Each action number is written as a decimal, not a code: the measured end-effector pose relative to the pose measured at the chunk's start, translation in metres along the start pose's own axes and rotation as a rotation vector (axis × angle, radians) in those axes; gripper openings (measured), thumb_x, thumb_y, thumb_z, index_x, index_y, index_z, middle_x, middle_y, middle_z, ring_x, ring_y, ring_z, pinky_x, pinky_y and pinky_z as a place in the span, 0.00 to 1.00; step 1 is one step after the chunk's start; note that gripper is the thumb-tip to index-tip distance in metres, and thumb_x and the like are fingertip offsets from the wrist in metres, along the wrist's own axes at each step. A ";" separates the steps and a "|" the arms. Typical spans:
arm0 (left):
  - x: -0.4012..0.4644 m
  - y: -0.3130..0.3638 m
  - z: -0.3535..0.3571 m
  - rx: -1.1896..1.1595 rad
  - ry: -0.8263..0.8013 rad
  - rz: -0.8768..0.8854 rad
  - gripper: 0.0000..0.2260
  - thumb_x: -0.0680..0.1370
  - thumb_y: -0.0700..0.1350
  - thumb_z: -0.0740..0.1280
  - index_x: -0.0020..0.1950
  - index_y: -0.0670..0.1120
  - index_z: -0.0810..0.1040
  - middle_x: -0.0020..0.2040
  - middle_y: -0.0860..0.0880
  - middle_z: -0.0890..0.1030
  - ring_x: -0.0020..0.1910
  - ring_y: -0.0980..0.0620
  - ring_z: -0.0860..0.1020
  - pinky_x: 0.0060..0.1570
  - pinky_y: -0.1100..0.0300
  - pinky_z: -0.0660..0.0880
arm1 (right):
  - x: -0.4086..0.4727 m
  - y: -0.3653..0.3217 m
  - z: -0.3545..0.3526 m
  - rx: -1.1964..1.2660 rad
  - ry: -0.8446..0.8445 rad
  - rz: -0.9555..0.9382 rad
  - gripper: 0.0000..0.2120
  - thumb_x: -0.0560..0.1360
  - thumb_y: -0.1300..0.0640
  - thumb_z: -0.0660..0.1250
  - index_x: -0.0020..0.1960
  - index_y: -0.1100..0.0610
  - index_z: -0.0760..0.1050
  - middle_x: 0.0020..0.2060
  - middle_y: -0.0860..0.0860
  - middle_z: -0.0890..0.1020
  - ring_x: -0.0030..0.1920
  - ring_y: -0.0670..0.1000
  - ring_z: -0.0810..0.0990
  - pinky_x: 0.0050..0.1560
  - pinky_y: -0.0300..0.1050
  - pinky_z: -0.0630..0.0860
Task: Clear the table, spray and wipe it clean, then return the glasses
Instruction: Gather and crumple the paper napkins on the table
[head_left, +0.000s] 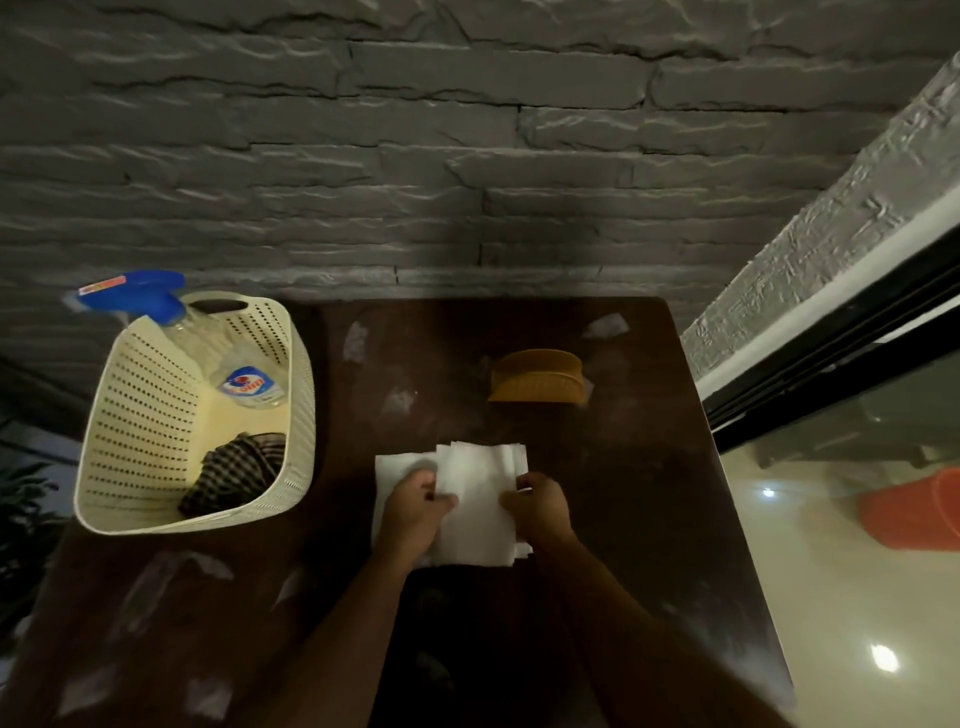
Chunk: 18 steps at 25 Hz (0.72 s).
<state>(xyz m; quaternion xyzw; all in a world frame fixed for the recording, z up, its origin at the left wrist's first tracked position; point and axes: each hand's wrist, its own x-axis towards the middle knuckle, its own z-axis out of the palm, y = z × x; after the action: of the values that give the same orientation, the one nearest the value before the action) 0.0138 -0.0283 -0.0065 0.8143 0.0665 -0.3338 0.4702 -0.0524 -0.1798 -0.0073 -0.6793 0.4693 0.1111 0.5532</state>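
A stack of white paper napkins (480, 488) lies on the dark brown table (623, 493) in front of me. My left hand (415, 512) grips the stack's left side, thumb on top. My right hand (540, 506) grips its right edge with curled fingers. A spray bottle (228, 358) with a blue trigger head stands in a cream perforated basket (150, 415) at the table's left edge. A dark checked cloth (234, 470) lies in the basket's near corner. No glasses are in view.
A tan woven napkin holder (537, 376) sits farther back on the table, right of centre. A grey stone wall (415, 156) rises behind the table. A glass door and a tiled floor with an orange tub (914, 512) lie to the right.
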 end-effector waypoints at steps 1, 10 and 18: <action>0.001 0.001 0.002 0.042 0.011 0.002 0.10 0.74 0.42 0.72 0.54 0.47 0.77 0.49 0.49 0.83 0.49 0.48 0.81 0.52 0.49 0.79 | 0.000 0.000 0.001 -0.001 0.022 0.004 0.07 0.71 0.60 0.70 0.43 0.52 0.74 0.43 0.52 0.81 0.42 0.52 0.81 0.41 0.51 0.82; -0.021 0.035 0.003 0.142 0.162 0.250 0.22 0.75 0.43 0.71 0.68 0.48 0.71 0.58 0.51 0.79 0.52 0.58 0.75 0.43 0.69 0.71 | -0.025 -0.017 0.007 -0.224 0.236 -0.213 0.11 0.74 0.49 0.69 0.54 0.52 0.75 0.48 0.46 0.78 0.46 0.47 0.79 0.44 0.42 0.77; -0.037 0.044 0.004 0.267 -0.096 0.361 0.26 0.78 0.44 0.67 0.74 0.57 0.62 0.51 0.54 0.82 0.46 0.61 0.79 0.40 0.69 0.75 | -0.035 -0.032 0.018 0.344 -0.181 -0.039 0.16 0.78 0.49 0.63 0.51 0.62 0.79 0.46 0.61 0.84 0.47 0.59 0.84 0.52 0.59 0.79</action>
<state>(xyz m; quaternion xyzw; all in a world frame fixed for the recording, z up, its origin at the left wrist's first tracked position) 0.0022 -0.0480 0.0467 0.8512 -0.1475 -0.2886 0.4128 -0.0404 -0.1483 0.0303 -0.5709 0.4167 0.0791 0.7030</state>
